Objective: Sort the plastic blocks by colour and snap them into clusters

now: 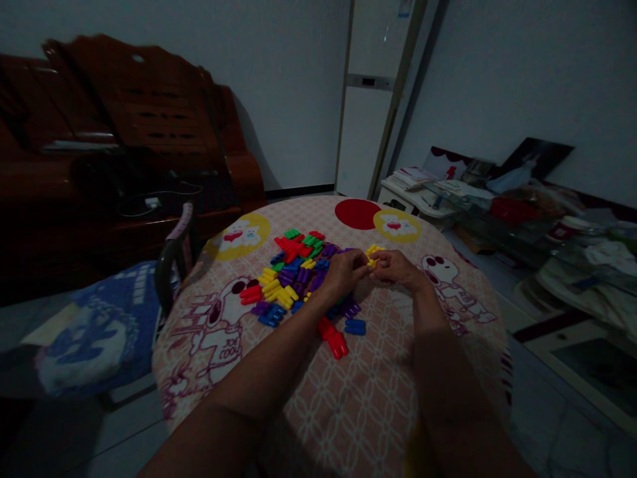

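The right hand (397, 269) has its grip pinched on yellow pieces (374, 255), right of the mixed pile (298, 269); the left hand (345, 271) meets them, fingers bent, over the pile's right side; the blue piece (355, 326) lies on the bench (348, 398), nearer than the pile

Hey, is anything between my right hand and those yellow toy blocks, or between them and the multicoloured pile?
Nothing visible separates your right hand from the yellow toy blocks; its fingers are at them. Toward the multicoloured pile, your left hand is in between.
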`<state>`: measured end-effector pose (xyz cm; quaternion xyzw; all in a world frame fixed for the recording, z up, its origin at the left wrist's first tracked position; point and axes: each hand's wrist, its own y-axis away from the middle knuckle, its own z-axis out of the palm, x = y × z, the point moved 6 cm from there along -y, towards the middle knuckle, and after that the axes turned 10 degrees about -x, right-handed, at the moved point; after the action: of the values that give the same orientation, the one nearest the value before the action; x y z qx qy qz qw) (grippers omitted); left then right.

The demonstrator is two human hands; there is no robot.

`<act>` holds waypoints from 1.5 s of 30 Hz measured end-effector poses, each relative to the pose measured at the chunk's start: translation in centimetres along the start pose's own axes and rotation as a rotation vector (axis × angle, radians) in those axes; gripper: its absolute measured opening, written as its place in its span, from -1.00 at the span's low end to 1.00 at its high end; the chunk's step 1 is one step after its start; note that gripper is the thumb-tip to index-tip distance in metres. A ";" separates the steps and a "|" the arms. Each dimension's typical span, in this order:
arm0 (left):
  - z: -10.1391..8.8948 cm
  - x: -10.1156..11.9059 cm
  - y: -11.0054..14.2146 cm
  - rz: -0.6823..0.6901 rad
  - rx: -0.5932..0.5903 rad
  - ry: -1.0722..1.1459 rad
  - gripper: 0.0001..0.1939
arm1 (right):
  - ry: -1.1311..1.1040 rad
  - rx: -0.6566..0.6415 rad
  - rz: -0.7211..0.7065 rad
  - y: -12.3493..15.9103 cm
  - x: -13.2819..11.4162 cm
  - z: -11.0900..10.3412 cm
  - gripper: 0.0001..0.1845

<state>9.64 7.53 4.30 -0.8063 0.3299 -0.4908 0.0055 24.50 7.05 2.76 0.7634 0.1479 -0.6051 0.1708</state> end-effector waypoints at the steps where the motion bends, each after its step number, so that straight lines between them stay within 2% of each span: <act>1: -0.6 0.1 -0.1 0.014 0.002 -0.008 -0.93 | -0.004 0.036 -0.013 0.1 0.0 -0.5 -0.43; 4: -4.3 -0.2 -0.2 -0.003 0.081 -0.022 -0.86 | -0.058 0.266 -0.080 1.0 0.5 -3.2 -0.37; 6: -7.9 -1.3 0.2 -0.079 0.188 -0.055 -0.82 | -0.082 0.448 -0.095 1.8 1.4 -5.3 -0.36; 8: -11.4 -3.0 0.9 -0.175 0.285 -0.097 -0.81 | -0.070 0.581 -0.046 2.5 2.6 -6.7 -0.35; 10: -14.2 -4.9 1.9 -0.270 0.351 -0.105 -0.79 | -0.037 0.635 0.038 2.5 3.8 -7.1 -0.34; 12: -16.1 -6.6 2.9 -0.344 0.390 -0.075 -0.77 | -0.001 0.638 0.107 2.2 4.4 -6.8 -0.32; 16: -18.4 -8.8 4.8 -0.448 0.406 -0.037 -0.75 | 0.067 0.602 0.192 1.0 4.8 -5.5 -0.37; 20: -19.8 -9.9 6.6 -0.641 0.282 -0.243 -0.85 | 0.081 0.568 0.166 0.1 4.9 -5.2 -0.50; 25: -20.7 -11.4 8.0 -0.804 0.155 -0.441 -0.91 | 0.089 0.547 0.155 0.0 4.9 -5.3 -0.46; 31: -20.2 -12.6 8.9 -0.858 0.016 -0.363 -0.94 | 0.073 0.564 0.192 1.0 4.3 -4.9 -0.15; 33: -19.7 -12.6 9.1 -0.852 -0.056 -0.300 -0.97 | 0.063 0.566 0.196 1.2 4.3 -4.8 -0.12; 38: -18.1 -12.3 9.4 -0.814 -0.182 -0.121 -0.78 | 0.061 0.571 0.177 1.2 4.8 -5.0 -0.14; 42: -18.2 -11.6 9.2 -0.806 -0.183 -0.158 -0.79 | 0.050 0.586 0.159 1.2 5.2 -5.4 -0.12; 45: -19.7 -9.9 8.4 -0.711 -0.011 -0.203 -0.80 | 0.006 0.692 0.093 1.5 4.7 -6.0 -0.17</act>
<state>-13.45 12.45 3.94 -0.9151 0.0296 -0.3781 -0.1369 31.45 8.48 -0.43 0.7837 -0.1007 -0.6087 -0.0712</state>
